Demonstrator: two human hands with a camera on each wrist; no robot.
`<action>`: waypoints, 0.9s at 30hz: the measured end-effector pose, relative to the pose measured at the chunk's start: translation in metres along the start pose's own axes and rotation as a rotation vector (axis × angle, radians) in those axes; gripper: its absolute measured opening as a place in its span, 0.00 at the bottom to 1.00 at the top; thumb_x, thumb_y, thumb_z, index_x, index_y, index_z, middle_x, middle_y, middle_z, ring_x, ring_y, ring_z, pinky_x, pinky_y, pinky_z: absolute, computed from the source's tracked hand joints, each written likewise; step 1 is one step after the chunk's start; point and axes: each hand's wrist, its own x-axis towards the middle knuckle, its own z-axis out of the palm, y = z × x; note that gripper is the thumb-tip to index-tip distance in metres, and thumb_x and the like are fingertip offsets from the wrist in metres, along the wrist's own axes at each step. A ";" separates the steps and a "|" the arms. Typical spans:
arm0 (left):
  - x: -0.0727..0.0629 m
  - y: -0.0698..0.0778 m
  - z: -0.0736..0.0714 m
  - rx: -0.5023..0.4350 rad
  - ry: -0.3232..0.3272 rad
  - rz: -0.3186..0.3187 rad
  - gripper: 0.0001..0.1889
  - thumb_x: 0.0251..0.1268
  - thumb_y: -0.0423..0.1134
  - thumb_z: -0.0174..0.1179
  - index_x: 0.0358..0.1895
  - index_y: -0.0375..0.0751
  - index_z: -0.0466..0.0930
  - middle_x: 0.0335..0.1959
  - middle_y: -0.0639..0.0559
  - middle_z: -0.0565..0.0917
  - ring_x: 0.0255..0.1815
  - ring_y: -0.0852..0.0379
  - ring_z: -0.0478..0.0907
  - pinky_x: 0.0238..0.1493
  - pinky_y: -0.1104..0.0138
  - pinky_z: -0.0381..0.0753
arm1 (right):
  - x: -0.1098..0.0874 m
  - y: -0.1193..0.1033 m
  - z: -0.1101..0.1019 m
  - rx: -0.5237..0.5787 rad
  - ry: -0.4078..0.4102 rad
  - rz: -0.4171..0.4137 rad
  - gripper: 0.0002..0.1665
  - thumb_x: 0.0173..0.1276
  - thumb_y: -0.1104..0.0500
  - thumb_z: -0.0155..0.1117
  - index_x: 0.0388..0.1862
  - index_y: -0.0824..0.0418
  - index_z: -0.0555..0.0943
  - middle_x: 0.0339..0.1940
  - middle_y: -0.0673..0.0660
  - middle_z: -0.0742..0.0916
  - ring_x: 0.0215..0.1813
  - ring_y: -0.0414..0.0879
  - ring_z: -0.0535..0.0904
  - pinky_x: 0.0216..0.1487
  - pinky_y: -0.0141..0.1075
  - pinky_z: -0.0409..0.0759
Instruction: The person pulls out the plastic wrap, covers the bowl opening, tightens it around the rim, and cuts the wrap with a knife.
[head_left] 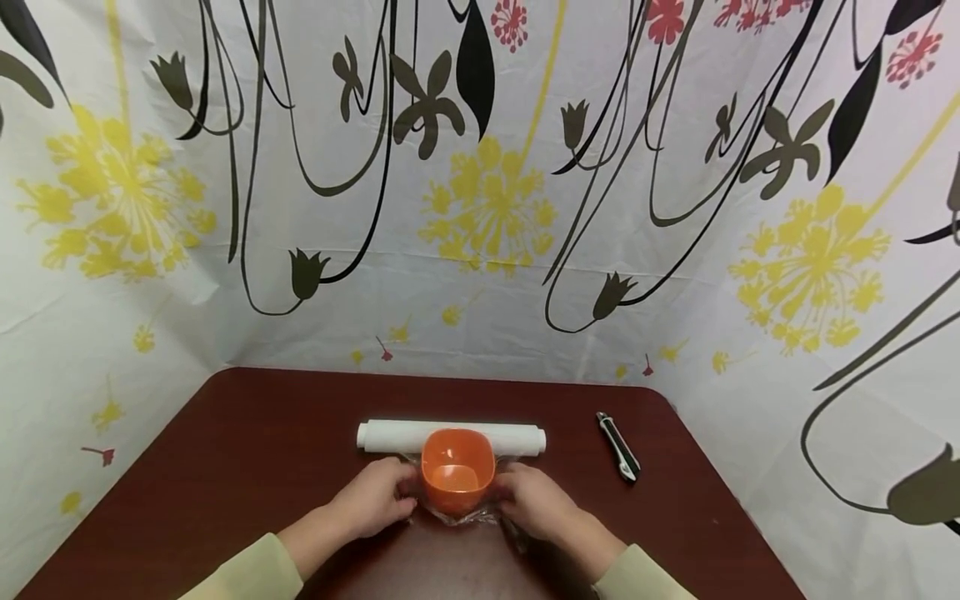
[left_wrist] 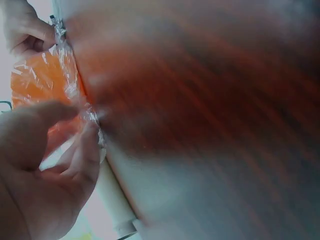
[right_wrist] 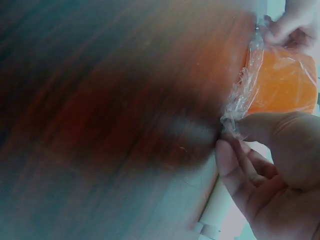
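An orange bowl with rounded square sides stands on the table between my two hands. Clear plastic wrap covers its outside and bunches into a crumpled strip along the tabletop. At the bowl's left side, my left hand has thumb and fingers curled at the wrap's edge, pinching it. Over on the right, my right hand pinches another part of the gathered film between thumb and forefinger, as the right wrist view shows.
Just behind the bowl lies a white roll across the dark red-brown table. A black and silver utility knife lies at the right. Flower-patterned cloth hangs round the table's back and sides.
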 end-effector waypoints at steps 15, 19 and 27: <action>0.007 -0.017 0.020 -0.075 0.091 -0.230 0.11 0.58 0.33 0.78 0.42 0.41 0.87 0.31 0.55 0.78 0.33 0.61 0.73 0.32 0.66 0.76 | 0.005 0.018 0.024 0.384 -0.022 0.468 0.10 0.71 0.54 0.77 0.42 0.54 0.83 0.31 0.50 0.85 0.33 0.42 0.80 0.35 0.40 0.82; -0.001 0.019 -0.001 -0.359 0.104 -0.523 0.20 0.67 0.32 0.72 0.55 0.31 0.73 0.23 0.46 0.81 0.18 0.59 0.80 0.21 0.65 0.82 | 0.002 -0.006 -0.006 0.667 -0.037 0.658 0.12 0.74 0.59 0.73 0.43 0.62 0.78 0.25 0.55 0.84 0.21 0.42 0.81 0.22 0.35 0.82; 0.001 0.031 0.001 -0.896 0.065 -0.680 0.22 0.87 0.39 0.49 0.69 0.23 0.70 0.39 0.32 0.86 0.34 0.48 0.92 0.40 0.56 0.94 | 0.005 -0.013 -0.013 1.023 -0.167 0.745 0.21 0.83 0.55 0.55 0.56 0.73 0.81 0.35 0.64 0.91 0.29 0.45 0.89 0.32 0.39 0.91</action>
